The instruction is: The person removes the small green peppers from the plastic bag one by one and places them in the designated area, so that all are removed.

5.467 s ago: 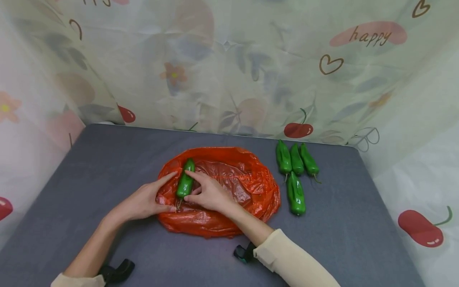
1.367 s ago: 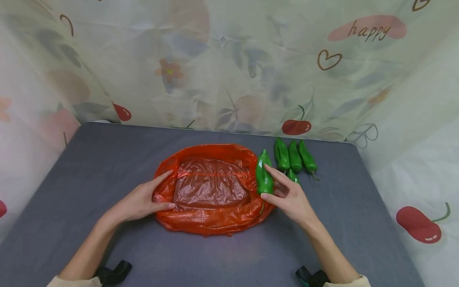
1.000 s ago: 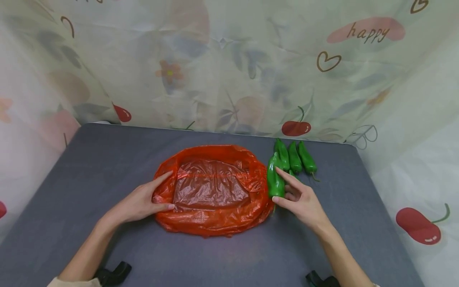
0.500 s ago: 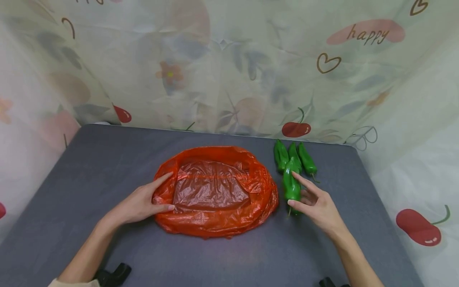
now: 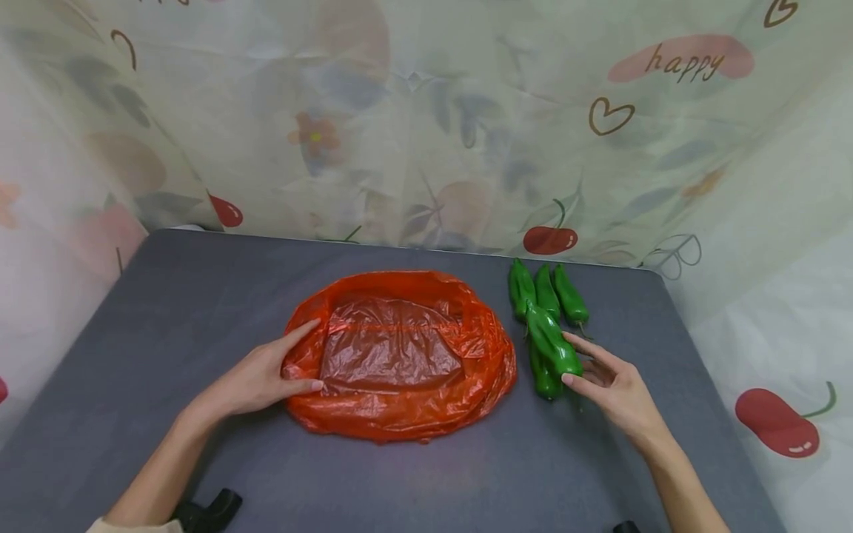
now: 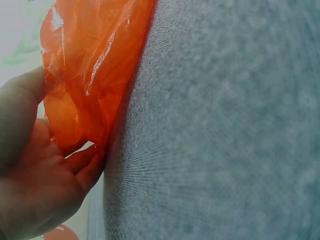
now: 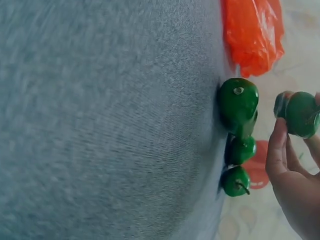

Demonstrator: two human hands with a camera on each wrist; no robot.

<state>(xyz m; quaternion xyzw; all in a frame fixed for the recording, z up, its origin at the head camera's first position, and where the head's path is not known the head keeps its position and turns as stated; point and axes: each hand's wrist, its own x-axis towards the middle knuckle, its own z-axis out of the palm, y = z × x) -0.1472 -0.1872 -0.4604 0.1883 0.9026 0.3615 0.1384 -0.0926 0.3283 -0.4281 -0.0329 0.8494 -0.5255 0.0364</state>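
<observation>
A thin orange-red plastic bag (image 5: 393, 414) lies spread with its mouth up in the head view, and its inside shows no contents. My left hand (image 5: 260, 374) grips its left rim; in the left wrist view the crinkled plastic (image 6: 95, 65) runs between thumb and fingers. With thumb and fingers, my right hand (image 5: 616, 389) pinches a shiny green pepper (image 5: 553, 344). That held pepper (image 7: 302, 115) hangs clear of the table in the right wrist view. Under it another green pepper (image 5: 543, 377) is partly hidden.
Behind the held pepper lie three more green peppers, a left one (image 5: 521, 289), a middle one (image 5: 546, 292) and a right one (image 5: 571, 296). A grey cloth covers the table (image 5: 413, 488). A printed curtain (image 5: 413, 133) hangs along its back edge.
Earlier my right hand held a green pepper inside the bag, at its left. It has carried the pepper right, out over the rim and above the other peppers. My left hand stays at the rim.
</observation>
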